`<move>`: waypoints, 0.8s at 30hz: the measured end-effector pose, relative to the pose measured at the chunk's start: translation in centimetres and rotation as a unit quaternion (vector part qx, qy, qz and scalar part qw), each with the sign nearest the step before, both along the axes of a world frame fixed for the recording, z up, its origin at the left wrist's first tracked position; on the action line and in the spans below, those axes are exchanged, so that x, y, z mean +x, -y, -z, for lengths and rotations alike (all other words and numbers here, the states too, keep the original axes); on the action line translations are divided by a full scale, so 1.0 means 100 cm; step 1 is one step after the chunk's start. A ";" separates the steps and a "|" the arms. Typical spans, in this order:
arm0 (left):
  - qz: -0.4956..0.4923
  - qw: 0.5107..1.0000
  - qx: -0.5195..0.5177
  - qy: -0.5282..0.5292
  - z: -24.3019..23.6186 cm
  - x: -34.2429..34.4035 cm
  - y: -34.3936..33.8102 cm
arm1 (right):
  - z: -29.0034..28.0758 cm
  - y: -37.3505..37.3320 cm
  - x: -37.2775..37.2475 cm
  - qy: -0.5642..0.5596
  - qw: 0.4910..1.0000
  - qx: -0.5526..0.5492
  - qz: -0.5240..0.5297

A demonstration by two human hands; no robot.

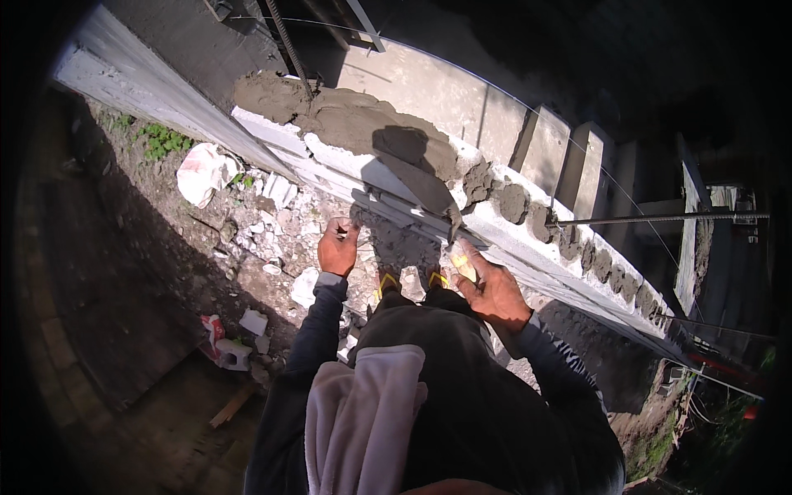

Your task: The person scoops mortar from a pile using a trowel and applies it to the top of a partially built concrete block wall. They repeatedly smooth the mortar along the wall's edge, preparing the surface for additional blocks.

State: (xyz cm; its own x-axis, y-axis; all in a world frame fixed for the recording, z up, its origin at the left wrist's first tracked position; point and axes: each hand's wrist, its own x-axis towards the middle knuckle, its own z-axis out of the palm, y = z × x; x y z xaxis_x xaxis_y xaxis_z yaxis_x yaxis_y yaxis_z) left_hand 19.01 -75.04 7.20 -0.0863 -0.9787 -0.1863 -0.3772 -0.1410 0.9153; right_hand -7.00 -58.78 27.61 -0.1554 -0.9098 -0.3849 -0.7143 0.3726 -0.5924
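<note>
My right hand is closed round the pale yellowish handle of a trowel. The trowel's grey blade reaches up and left over the top of a white block wall, against the wet grey mortar spread thickly there. Farther right along the wall, the mortar sits in separate lumps. My left hand is in front of the wall, left of the trowel, with its fingers curled in. What it holds, if anything, cannot be made out.
White rubble and a white sack lie on the ground at left. A thin string runs above the wall's far side. One steel bar rises from the mortar; another juts across at right. Concrete steps stand beyond the wall.
</note>
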 end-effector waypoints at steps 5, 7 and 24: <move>-0.019 0.996 0.035 0.085 0.067 0.055 -0.045 | 0.000 -0.010 -0.012 0.126 0.987 -0.008 0.096; -0.027 0.990 0.067 0.123 0.080 0.070 -0.068 | 0.001 -0.017 -0.014 0.145 0.983 0.004 0.115; 0.061 0.981 0.080 0.169 0.145 0.011 -0.208 | 0.017 -0.156 -0.097 0.143 0.984 -0.082 0.068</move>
State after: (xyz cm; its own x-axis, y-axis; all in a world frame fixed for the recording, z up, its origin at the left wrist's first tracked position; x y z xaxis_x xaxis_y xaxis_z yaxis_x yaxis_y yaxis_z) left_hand 20.13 -54.24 -7.26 -0.1080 -0.9211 -0.3741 -0.6779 -0.2070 0.7054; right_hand -16.66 -43.19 25.94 -0.1873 -0.9415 -0.2803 -0.4588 0.3362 -0.8225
